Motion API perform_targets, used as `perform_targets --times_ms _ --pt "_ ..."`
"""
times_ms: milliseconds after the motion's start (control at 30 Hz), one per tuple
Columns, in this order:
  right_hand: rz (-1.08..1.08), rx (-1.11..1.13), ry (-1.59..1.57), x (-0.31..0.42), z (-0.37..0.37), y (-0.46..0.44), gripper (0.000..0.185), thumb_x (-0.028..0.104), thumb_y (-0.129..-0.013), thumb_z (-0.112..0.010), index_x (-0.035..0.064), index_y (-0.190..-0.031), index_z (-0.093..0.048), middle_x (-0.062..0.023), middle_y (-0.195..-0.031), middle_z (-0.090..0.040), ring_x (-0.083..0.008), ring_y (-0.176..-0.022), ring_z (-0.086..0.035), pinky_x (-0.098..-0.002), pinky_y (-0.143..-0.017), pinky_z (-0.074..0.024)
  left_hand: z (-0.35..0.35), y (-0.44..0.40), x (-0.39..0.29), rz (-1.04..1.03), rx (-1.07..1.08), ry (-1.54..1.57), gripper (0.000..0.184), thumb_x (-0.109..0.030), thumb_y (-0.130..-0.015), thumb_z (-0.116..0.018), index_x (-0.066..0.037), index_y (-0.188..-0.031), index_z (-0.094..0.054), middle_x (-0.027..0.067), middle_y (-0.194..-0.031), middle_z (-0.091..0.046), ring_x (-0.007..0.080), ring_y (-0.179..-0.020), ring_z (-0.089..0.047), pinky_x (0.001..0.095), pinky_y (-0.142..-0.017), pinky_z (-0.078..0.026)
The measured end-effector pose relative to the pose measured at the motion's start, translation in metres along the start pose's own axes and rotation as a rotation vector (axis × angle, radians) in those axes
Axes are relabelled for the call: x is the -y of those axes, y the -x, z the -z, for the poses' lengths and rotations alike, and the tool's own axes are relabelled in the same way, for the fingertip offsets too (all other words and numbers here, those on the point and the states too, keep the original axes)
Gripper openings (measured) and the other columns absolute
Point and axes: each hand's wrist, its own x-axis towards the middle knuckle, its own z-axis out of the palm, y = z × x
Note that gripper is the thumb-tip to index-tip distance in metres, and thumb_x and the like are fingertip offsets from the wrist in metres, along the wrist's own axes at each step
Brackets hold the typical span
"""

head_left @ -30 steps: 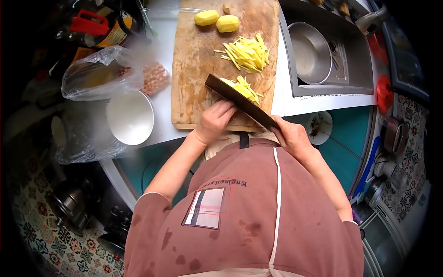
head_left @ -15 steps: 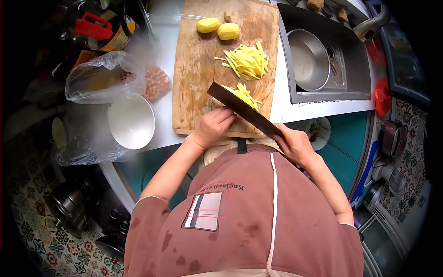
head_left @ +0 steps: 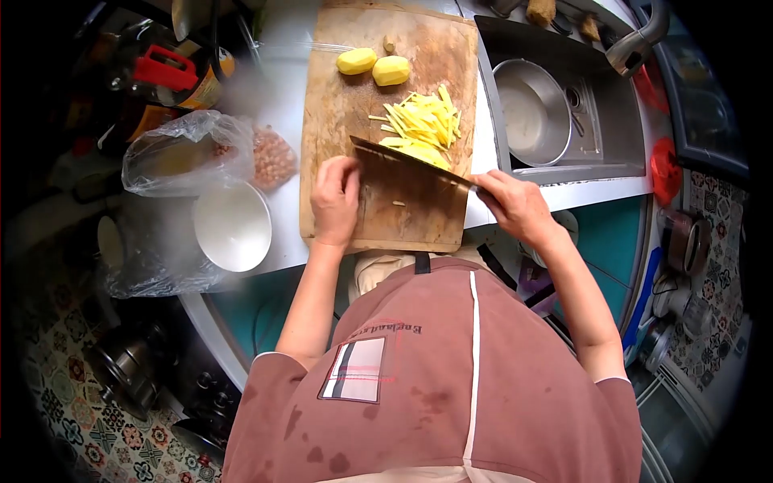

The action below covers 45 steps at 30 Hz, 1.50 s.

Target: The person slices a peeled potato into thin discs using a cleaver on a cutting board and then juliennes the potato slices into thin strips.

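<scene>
My right hand [head_left: 515,208] grips the handle of a dark-bladed cleaver [head_left: 407,161], which slants across the wooden cutting board [head_left: 330,113]. Cut yellow potato pieces [head_left: 419,151] lie against the blade's far side, touching a pile of potato strips [head_left: 431,117]. My left hand [head_left: 335,201] is curled closed beside the blade's tip, with nothing visible in it. A small pale piece [head_left: 398,203] sits on the near part of the board. Farther up are two peeled potatoes, one on the left [head_left: 356,60] and one on the right [head_left: 391,71], plus a small brownish lump [head_left: 389,43].
On the right, a metal pot [head_left: 527,117] stands in the dark sink [head_left: 600,157] under a faucet [head_left: 640,48]. To the left are a white bowl [head_left: 233,229], a clear plastic bag [head_left: 185,157] and a bag of small pinkish pieces [head_left: 274,157]. Bottles crowd the far left.
The cleaver has moved away from me, bringing the smaller group of cut potato up to the pile. My left hand has shifted left and up, off the blade's near side.
</scene>
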Motion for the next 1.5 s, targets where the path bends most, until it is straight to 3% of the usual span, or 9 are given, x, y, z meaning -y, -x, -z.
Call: perform_targets --times_ms 133,200,333,433,533,733,1067,1267,1500 --pt "0.137 -0.049 0.1 -0.004 0.028 -0.023 0.026 0.009 -0.087 -0.063 0.0156 -0.112 -0.065 -0.0044 -0.094 -0.063 -0.029 -0.071 -0.065 -0.0386 -0.06 -0.0526 0.013 -0.037 0.004 0.243 -0.153 0.342 0.012 -0.006 -0.092 -0.064 -0.003 -0.104 -0.066 0.0035 -0.095 -0.066 0.0125 -0.084 -0.063 0.0264 -0.078 -0.052" --pt "0.243 -0.091 0.178 -0.001 0.042 -0.025 0.029 0.006 -0.084 -0.064 0.0162 -0.11 -0.066 -0.0025 -0.093 -0.062 -0.0262 -0.07 -0.065 -0.0376 -0.06 -0.0527 0.029 -0.053 -0.005 0.222 -0.084 0.385 0.013 -0.007 -0.092 -0.065 -0.003 -0.104 -0.068 0.0034 -0.096 -0.067 0.0122 -0.09 -0.063 0.0263 -0.083 -0.051" --pt "0.341 -0.156 0.479 0.006 0.061 -0.017 0.032 0.006 -0.077 -0.064 0.0195 -0.106 -0.064 0.0001 -0.096 -0.059 -0.0187 -0.065 -0.062 -0.0321 -0.061 -0.0507 0.042 -0.07 -0.052 -0.153 0.228 0.138 0.014 -0.008 -0.086 -0.069 -0.004 -0.098 -0.073 0.0067 -0.102 -0.07 0.0223 -0.102 -0.062 0.0341 -0.091 -0.05" --pt "0.344 -0.143 0.547 0.005 0.065 -0.011 0.028 0.01 -0.078 -0.063 0.02 -0.105 -0.064 0.0006 -0.097 -0.058 -0.0167 -0.067 -0.06 -0.0313 -0.062 -0.0499 0.009 -0.073 -0.07 -0.516 0.502 0.117 0.024 -0.016 -0.086 -0.07 -0.01 -0.109 -0.074 0.0068 -0.118 -0.069 0.0263 -0.117 -0.059 0.0409 -0.102 -0.044" --pt "0.389 -0.237 0.567 0.003 0.06 -0.01 0.024 0.013 -0.078 -0.064 0.0192 -0.102 -0.062 0.0009 -0.097 -0.059 -0.0157 -0.069 -0.058 -0.0305 -0.063 -0.0491 -0.03 -0.063 -0.096 -0.767 0.502 0.106 0.035 -0.017 -0.085 -0.071 -0.01 -0.12 -0.067 0.0064 -0.13 -0.063 0.0294 -0.12 -0.057 0.0456 -0.105 -0.043" --pt "0.377 -0.276 0.644 -0.001 0.064 0.005 0.019 0.016 -0.077 -0.065 0.0181 -0.095 -0.06 0.001 -0.098 -0.061 -0.0137 -0.067 -0.055 -0.0265 -0.06 -0.0458 -0.063 -0.073 -0.078 -0.881 0.504 0.194 0.036 -0.013 -0.085 -0.07 -0.009 -0.12 -0.066 0.0064 -0.127 -0.063 0.0293 -0.123 -0.056 0.0451 -0.106 -0.043" --pt "0.256 -0.252 0.622 -0.004 0.079 0.06 0.018 0.011 -0.076 -0.064 0.0171 -0.093 -0.062 0.0 -0.094 -0.06 -0.0138 -0.064 -0.056 -0.0286 -0.058 -0.0461 -0.092 -0.096 -0.02 -0.931 0.335 -0.028 0.018 -0.012 -0.087 -0.068 -0.009 -0.105 -0.068 0.009 -0.113 -0.067 0.0285 -0.113 -0.061 0.0402 -0.095 -0.051" --pt "-0.056 -0.024 0.093 0.005 0.087 0.081 0.03 -0.001 -0.066 -0.066 0.0118 -0.093 -0.069 -0.0044 -0.087 -0.062 -0.024 -0.066 -0.064 -0.0331 -0.059 -0.0519 -0.08 -0.125 -0.023 -0.459 0.145 0.117 0.013 -0.015 -0.088 -0.068 -0.008 -0.099 -0.068 0.0102 -0.1 -0.069 0.028 -0.094 -0.066 0.0369 -0.078 -0.055" --pt "-0.123 0.122 -0.268 0.008 0.033 0.063 0.026 0.001 -0.074 -0.064 0.0114 -0.098 -0.069 -0.0058 -0.088 -0.062 -0.0268 -0.072 -0.065 -0.0349 -0.063 -0.0523 -0.052 -0.165 -0.025 -0.52 0.119 -0.198 0.011 -0.01 -0.086 -0.069 -0.009 -0.097 -0.068 0.0072 -0.093 -0.071 0.0238 -0.083 -0.068 0.0319 -0.073 -0.054"
